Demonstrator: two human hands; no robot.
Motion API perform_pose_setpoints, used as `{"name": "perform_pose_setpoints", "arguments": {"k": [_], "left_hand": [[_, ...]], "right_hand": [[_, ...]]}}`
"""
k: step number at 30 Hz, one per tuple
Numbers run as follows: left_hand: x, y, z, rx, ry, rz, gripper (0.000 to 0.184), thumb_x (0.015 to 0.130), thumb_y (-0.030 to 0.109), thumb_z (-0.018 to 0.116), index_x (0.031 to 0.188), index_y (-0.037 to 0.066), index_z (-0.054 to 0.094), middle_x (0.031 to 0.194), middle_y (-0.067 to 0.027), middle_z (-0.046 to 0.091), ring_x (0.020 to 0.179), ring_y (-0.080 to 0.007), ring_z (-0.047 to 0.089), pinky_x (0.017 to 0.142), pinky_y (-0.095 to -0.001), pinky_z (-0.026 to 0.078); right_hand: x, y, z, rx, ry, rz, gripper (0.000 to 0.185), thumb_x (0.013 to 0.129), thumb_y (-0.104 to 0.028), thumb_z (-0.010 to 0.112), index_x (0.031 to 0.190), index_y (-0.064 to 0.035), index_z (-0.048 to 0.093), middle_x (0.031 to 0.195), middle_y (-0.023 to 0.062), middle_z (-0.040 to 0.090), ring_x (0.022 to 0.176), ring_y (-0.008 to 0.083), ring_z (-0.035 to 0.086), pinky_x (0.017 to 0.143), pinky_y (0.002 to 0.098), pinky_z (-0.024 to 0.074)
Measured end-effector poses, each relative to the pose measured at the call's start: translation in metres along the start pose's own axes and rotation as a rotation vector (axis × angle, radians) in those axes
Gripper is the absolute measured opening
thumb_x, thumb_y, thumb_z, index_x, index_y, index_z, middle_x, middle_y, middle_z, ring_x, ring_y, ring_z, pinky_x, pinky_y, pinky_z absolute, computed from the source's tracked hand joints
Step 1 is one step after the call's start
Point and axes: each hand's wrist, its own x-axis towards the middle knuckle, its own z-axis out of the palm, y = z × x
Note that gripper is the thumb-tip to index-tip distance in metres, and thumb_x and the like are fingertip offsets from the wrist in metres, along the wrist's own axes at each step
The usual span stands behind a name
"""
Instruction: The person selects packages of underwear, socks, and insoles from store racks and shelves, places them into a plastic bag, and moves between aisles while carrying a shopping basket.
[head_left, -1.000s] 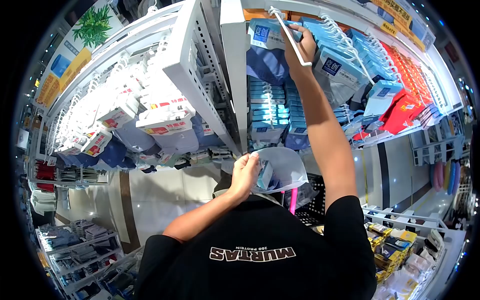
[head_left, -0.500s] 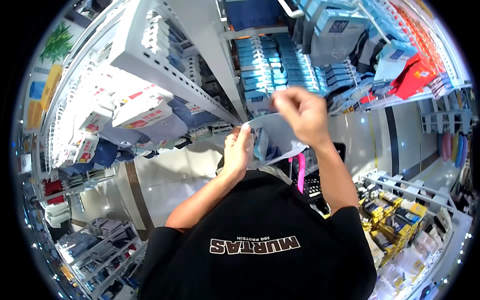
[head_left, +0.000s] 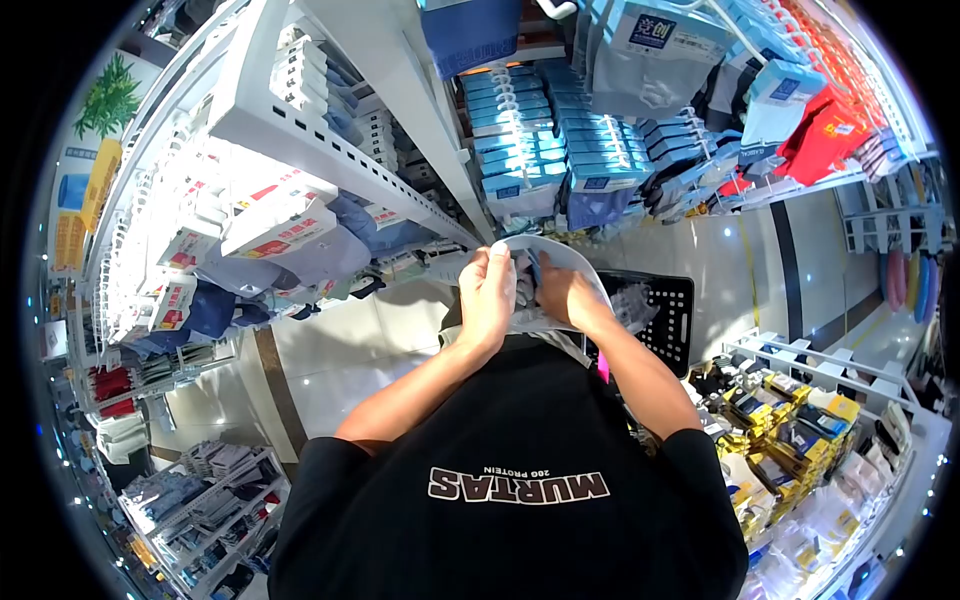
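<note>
My left hand [head_left: 487, 300] is closed on the near left rim of a pale, translucent plastic bag [head_left: 590, 275], thumb on top. The bag's mouth gapes toward me at chest height. My right hand [head_left: 568, 297] reaches inside it, fingers curled and partly hidden by the bag. Against those fingertips shows a narrow blue edge [head_left: 535, 268], perhaps of a packet; I cannot make out what it is. Greyish folded items are partly visible between both hands.
A black perforated basket [head_left: 672, 320] stands to the right, behind the bag. Blue-carded sock packs [head_left: 515, 150] hang on hooks ahead. A white rack [head_left: 330, 150] with carded goods rises at left. A bin of yellow-labelled packs [head_left: 790, 420] is at lower right.
My right hand has dropped from above the bag's far right side into its mouth. My left hand stays at the rim. More of the black basket shows now.
</note>
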Motion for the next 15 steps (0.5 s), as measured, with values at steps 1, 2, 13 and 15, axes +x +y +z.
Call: {"name": "perform_pose_setpoints", "arguments": {"k": [1, 2, 13, 15], "left_hand": [[0.002, 0.001, -0.001, 0.012, 0.016, -0.005, 0.026, 0.101, 0.031, 0.057, 0.082, 0.015, 0.049, 0.061, 0.0096, 0.038, 0.045, -0.0015, 0.03, 0.039, -0.0222, 0.022], [0.002, 0.004, -0.003, 0.021, 0.039, -0.021, 0.028, 0.102, 0.031, 0.055, 0.081, 0.014, 0.048, 0.061, 0.009, 0.038, 0.045, -0.0016, 0.031, 0.039, -0.0219, 0.022], [0.001, -0.006, -0.007, 0.143, 0.098, 0.014, 0.03, 0.102, 0.029, 0.054, 0.079, 0.01, 0.05, 0.062, 0.0075, 0.041, 0.049, -0.0036, 0.033, 0.044, -0.0238, 0.026], [-0.003, -0.004, -0.007, 0.114, 0.041, -0.061, 0.035, 0.103, 0.032, 0.053, 0.076, 0.011, 0.05, 0.062, 0.0076, 0.041, 0.052, -0.0034, 0.034, 0.045, -0.0241, 0.025]], "right_hand": [[-0.005, 0.009, -0.002, 0.05, 0.044, 0.015, 0.05, 0.088, -0.025, 0.06, 0.126, 0.0056, 0.048, 0.106, 0.0312, 0.065, 0.098, 0.0437, 0.065, 0.085, 0.0503, 0.0503], [-0.012, 0.019, -0.006, -0.003, 0.212, -0.122, 0.04, 0.086, -0.012, 0.057, 0.121, 0.0069, 0.052, 0.104, 0.0302, 0.064, 0.096, 0.0442, 0.064, 0.083, 0.0494, 0.0501], [-0.071, -0.016, -0.149, 1.249, 0.662, -0.468, 0.03, 0.09, -0.011, 0.073, 0.114, 0.0023, 0.062, 0.106, 0.0048, 0.067, 0.094, 0.0101, 0.062, 0.087, 0.0256, 0.049], [-0.052, -0.029, -0.175, 1.095, 0.829, -0.582, 0.029, 0.091, -0.011, 0.072, 0.115, 0.0028, 0.061, 0.107, 0.0044, 0.065, 0.096, 0.0096, 0.06, 0.088, 0.026, 0.0473]]}}
